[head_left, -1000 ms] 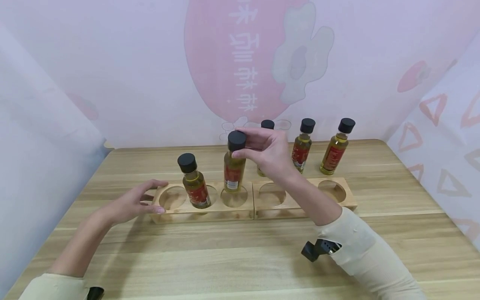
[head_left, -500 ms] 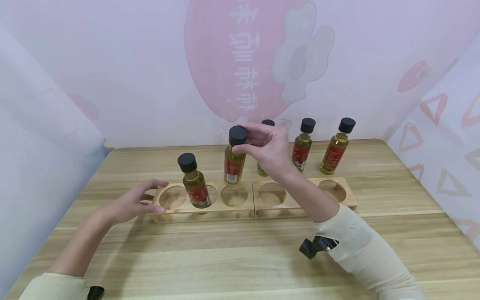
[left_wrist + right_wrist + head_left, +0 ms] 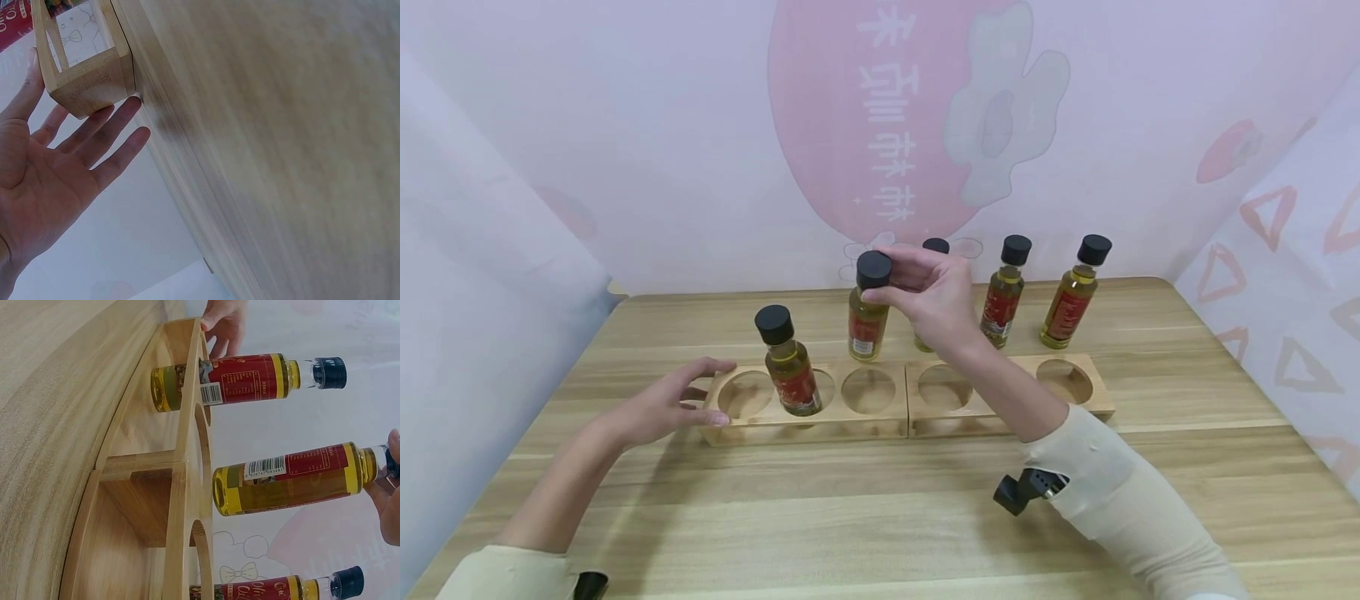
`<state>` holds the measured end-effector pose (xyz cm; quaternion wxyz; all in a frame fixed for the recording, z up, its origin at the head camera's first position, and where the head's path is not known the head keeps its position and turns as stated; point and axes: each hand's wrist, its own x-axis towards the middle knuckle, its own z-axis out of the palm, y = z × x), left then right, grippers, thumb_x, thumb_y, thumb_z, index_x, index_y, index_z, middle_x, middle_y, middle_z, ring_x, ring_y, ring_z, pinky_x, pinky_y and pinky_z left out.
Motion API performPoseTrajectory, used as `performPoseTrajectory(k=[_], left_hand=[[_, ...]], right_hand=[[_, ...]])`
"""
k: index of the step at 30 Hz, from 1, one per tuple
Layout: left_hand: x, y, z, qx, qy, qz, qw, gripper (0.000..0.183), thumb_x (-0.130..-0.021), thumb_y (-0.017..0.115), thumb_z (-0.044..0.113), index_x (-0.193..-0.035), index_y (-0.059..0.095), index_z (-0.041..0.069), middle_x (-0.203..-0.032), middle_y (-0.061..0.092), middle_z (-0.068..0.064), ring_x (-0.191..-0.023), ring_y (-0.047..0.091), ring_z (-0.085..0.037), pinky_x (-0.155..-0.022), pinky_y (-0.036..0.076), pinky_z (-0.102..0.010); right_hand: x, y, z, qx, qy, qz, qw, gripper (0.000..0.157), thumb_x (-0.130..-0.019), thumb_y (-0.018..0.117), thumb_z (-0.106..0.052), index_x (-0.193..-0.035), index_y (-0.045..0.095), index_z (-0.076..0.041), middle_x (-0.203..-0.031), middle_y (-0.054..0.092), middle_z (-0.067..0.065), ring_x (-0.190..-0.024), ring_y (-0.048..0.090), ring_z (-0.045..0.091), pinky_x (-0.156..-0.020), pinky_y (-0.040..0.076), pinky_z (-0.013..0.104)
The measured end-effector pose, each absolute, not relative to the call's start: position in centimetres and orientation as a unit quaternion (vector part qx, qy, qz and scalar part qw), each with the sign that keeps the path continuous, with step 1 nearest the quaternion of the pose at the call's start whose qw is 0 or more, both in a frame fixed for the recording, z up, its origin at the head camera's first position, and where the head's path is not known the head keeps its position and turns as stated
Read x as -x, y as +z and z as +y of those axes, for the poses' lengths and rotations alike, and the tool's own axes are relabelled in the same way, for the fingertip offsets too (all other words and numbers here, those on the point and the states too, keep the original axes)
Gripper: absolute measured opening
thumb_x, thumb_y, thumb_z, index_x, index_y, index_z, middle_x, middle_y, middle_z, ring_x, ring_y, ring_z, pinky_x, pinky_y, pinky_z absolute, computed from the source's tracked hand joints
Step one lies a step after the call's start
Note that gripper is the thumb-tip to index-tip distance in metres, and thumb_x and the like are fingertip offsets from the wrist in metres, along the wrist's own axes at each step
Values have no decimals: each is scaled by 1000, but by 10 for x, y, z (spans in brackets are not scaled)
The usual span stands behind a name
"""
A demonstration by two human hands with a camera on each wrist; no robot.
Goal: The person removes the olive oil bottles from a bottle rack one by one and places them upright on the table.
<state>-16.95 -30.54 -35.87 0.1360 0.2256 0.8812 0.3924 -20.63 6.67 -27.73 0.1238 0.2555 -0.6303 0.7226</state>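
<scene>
My right hand pinches the black cap and neck of an olive oil bottle. In the right wrist view this held bottle is off the rack, its base apart from the holes. My left hand holds the left end of the left wooden bottle rack, thumb at the front and index finger at the back corner. In the left wrist view the left hand's other fingers are spread by the rack's end. Another olive oil bottle stands in the left rack's middle hole; the holes beside it hold nothing.
A second wooden rack adjoins the left one on the right. Behind the racks stand three more oil bottles: one partly hidden by my right hand, one in the middle and one at right. A printed sheet rises behind the table.
The right hand has raised the olive oil bottle from above the left rack's right hole and shifted it slightly toward the back. The left hand and the rack stay still.
</scene>
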Motion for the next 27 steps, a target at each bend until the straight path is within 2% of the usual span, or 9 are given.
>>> performPoseTrajectory(k=[10, 27], left_hand=[[170, -359, -305, -227, 394, 881, 131, 69, -94, 77, 9, -147, 39, -12, -153, 38, -36, -122, 55, -60, -98, 52, -67], [169, -358, -305, -226, 392, 882, 135, 69, -94, 76, 9, -148, 38, -12, -154, 38, -36, -123, 53, -61, -99, 51, -68]], right_hand=[[213, -283, 62, -258, 716, -634, 138, 46, -73, 80, 24, -117, 69, 17, -110, 72, 30, -95, 78, 26, -86, 63, 38], [219, -291, 59, -253, 717, -634, 141, 46, -74, 80, 23, -117, 69, 17, -109, 71, 33, -93, 78, 18, -86, 63, 38]])
